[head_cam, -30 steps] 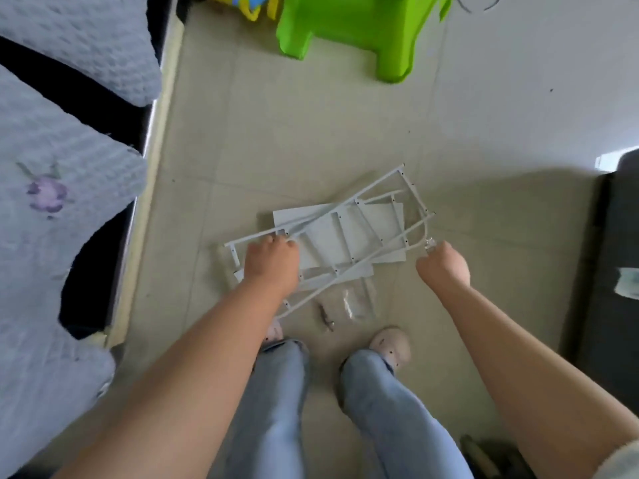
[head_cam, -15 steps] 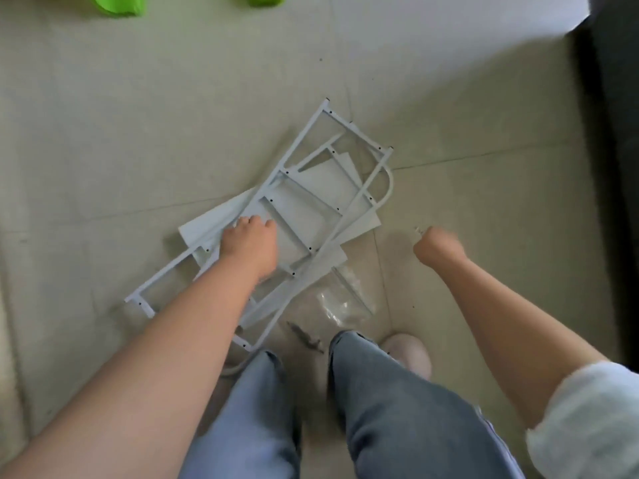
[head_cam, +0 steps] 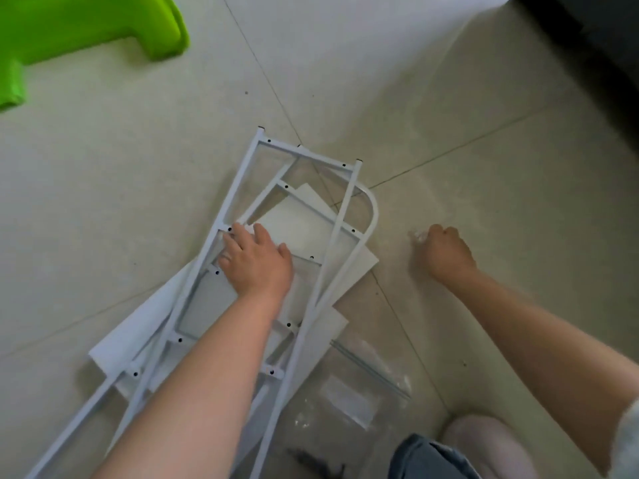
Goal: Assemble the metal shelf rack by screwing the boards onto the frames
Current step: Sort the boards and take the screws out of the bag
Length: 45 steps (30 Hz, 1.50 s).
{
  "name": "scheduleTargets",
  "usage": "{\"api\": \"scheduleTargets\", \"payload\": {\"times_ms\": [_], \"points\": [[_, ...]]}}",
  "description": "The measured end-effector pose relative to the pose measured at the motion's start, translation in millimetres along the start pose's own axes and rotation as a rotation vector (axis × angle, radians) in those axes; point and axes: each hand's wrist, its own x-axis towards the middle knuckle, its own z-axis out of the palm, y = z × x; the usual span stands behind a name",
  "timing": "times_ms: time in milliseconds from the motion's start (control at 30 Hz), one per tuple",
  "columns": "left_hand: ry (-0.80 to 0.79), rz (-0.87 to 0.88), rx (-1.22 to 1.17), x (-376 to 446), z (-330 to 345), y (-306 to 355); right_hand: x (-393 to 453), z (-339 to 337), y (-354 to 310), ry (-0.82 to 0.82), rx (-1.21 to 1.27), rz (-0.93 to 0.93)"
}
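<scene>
A green plastic stool [head_cam: 69, 32], cut off by the edge, fills the upper left of the frame, and at centre two white metal frames [head_cam: 242, 188] lie crossed on the tiled floor [head_cam: 103, 184] over a stack of white boards [head_cam: 304, 223], at least two, their count hidden by the forearm. The left hand [head_cam: 257, 264] rests among the rungs with fingers spread nearly straight, holding nothing. Low and right of centre lies a clear plastic bag [head_cam: 349, 399], its contents too blurred to name, while at right the right hand [head_cam: 447, 254] is curled into a fist, pinching something small and pale I cannot identify.
</scene>
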Motion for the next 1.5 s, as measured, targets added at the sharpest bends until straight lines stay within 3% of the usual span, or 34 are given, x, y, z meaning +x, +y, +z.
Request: {"api": "scheduleTargets", "payload": {"times_ms": [200,467,767,967,1167,1367,1500], "points": [[0.164,0.100,0.052,18.0,2.4,-36.1,25.4,-11.8,-13.9,0.021,0.051,0.008],[0.099,-0.021,-0.069,13.6,6.8,-41.7,40.8,-6.7,-26.4,0.102,0.232,0.238],[0.068,-0.135,-0.086,10.2,3.6,-44.1,28.0,1.4,-33.7,0.112,0.042,0.171],[0.026,-0.203,-0.026,8.9,-0.6,-49.7,21.3,-12.3,-53.3,0.136,0.032,0.017],[-0.006,-0.295,-0.062,5.5,-5.4,-70.5,13.4,-25.4,-70.5,0.029,0.001,-0.096],[0.025,-0.262,-0.096,6.0,-11.3,-69.4,7.5,-50.5,-114.0,-0.040,-0.391,-0.368],[0.068,-0.128,-0.079,6.5,-28.4,-66.3,-0.8,-64.0,-159.0,-0.042,-0.586,-0.579]]}}
